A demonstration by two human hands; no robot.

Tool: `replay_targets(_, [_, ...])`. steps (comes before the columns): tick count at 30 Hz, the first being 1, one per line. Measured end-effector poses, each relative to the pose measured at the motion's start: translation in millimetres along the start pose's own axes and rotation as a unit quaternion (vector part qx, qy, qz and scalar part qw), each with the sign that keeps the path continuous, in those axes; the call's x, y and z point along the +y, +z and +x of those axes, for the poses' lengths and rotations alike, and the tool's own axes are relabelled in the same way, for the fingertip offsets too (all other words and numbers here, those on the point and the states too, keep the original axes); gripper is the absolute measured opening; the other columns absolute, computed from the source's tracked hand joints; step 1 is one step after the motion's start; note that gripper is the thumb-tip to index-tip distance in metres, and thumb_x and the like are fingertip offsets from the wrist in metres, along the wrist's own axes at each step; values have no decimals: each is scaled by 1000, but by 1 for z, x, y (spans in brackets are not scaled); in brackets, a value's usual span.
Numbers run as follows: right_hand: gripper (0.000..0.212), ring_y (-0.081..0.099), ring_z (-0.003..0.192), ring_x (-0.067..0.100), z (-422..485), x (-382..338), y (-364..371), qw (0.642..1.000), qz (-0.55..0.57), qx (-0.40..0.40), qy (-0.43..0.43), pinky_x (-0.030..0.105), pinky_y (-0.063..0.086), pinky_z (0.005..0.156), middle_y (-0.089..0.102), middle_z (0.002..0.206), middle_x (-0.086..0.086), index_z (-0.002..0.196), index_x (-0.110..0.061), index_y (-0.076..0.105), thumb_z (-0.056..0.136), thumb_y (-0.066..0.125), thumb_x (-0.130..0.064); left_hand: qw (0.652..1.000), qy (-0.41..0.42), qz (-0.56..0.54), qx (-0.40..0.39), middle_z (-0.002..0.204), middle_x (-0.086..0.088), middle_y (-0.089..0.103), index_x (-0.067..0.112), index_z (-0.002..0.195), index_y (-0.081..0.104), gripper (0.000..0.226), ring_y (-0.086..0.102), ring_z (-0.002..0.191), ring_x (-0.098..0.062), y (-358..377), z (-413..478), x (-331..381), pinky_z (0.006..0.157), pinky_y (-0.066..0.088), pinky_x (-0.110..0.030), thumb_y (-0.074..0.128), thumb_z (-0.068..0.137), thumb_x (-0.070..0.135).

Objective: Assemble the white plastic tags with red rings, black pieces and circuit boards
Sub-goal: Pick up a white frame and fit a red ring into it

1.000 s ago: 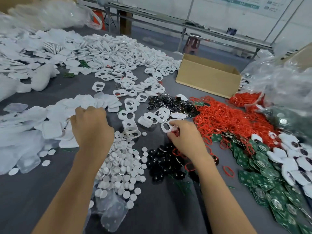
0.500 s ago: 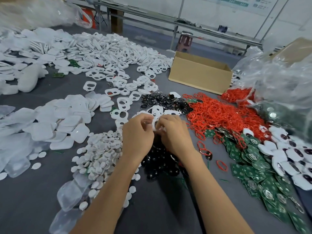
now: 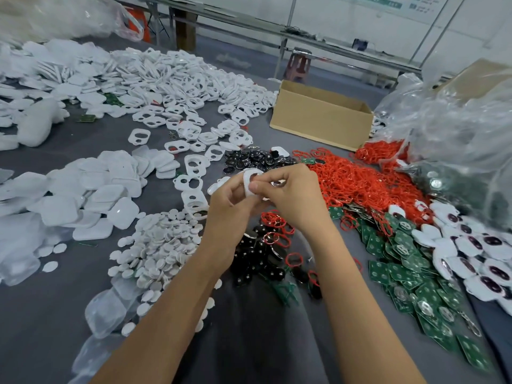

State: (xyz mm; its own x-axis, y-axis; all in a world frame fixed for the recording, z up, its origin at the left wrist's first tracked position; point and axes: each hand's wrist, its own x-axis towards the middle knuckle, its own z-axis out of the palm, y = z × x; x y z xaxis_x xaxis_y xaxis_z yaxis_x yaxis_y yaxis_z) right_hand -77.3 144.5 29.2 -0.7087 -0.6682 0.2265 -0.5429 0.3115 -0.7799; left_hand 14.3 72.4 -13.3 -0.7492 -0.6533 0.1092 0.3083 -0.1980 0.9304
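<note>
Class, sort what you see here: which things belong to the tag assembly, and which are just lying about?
Job: white tag pinched by left hand and right hand, red rings, black pieces, circuit boards.
Lying about: cardboard box, plastic bags, stool.

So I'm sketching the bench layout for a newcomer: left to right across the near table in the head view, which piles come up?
White square covers → white round discs → black pieces → green circuit boards → white tags with dark centres.
</note>
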Motion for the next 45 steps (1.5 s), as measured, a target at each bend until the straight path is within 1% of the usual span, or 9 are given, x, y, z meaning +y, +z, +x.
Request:
replay_targets(3, [24,67,90,6,-12,4,-4,992,-66,-108,-11,23,53,80,74,101,-5,104,-23,76,91,61,-8,997,-61,18,44,78,-9,72,4,88,66,17,72,71,-21,-4,2,-5,62,60,-31,54,90,-9])
replay_targets(5, [32,68,88,9,-22,11,-10,993,-77,-84,-25,28,54,83,75,96,-6,102,-24,76,90,57,-1,995,-90,21,43,83,-8,74,7,92,64,17,73,71,-24,-6,3,-8,68,62,-39,53,94,-6])
replay_targets(10, [14,66,70,14,-37,41,-31,965,-240,-109,14,33,54,75,70,71,-4,75,-22,74,76,69,-8,995,-91,-43,3,94,-11,75,6,106,55,20,73,74,-22,-2,0,-10,59,58,-27,48,95,-9])
replay_targets(16, [7,61,84,20,-38,59,-19,953,-265,-147,6,32,50,76,67,88,-1,85,-22,73,82,69,-17,998,-69,11,-2,114,-22,63,15,112,46,31,72,67,-26,-2,-7,-14,50,54,-24,44,95,-11])
replay_targets(21, [22,55,73,16,-34,52,-30,989,-77,-127,27,31,43,72,61,76,2,78,-16,57,94,54,-2,991,-20,135,-10,98,-5,70,15,84,60,25,74,72,-22,-3,-11,-15,56,57,-26,51,94,-6])
replay_targets(25, [25,57,61,9,-33,39,-37,984,99,-145,38,19,47,61,61,70,3,81,-10,56,99,44,1,995,-23,94,-31,84,-11,73,12,94,71,11,75,76,-21,-1,-14,-12,60,59,-26,65,90,3])
replay_targets(32, [19,55,66,24,-34,36,-29,991,83,-105,27,42,47,68,65,72,11,83,-7,60,99,48,-9,997,-19,69,-36,78,-2,75,12,86,75,8,74,72,-17,3,-19,-8,60,58,-23,72,84,5])
replay_targets(37, [15,57,59,9,-35,35,-29,987,147,-67,14,19,48,58,62,65,5,85,-2,63,96,54,-6,998,-24,47,-35,79,-8,75,16,85,77,11,75,73,-23,3,-18,-8,62,58,-23,72,84,6])
replay_targets(45, [11,47,59,12,-36,35,-27,980,185,-78,-3,18,41,58,57,61,-9,84,-10,64,86,66,1,998,-5,53,-14,73,-6,74,16,81,74,12,74,70,-22,5,-18,-12,61,59,-26,72,85,5])
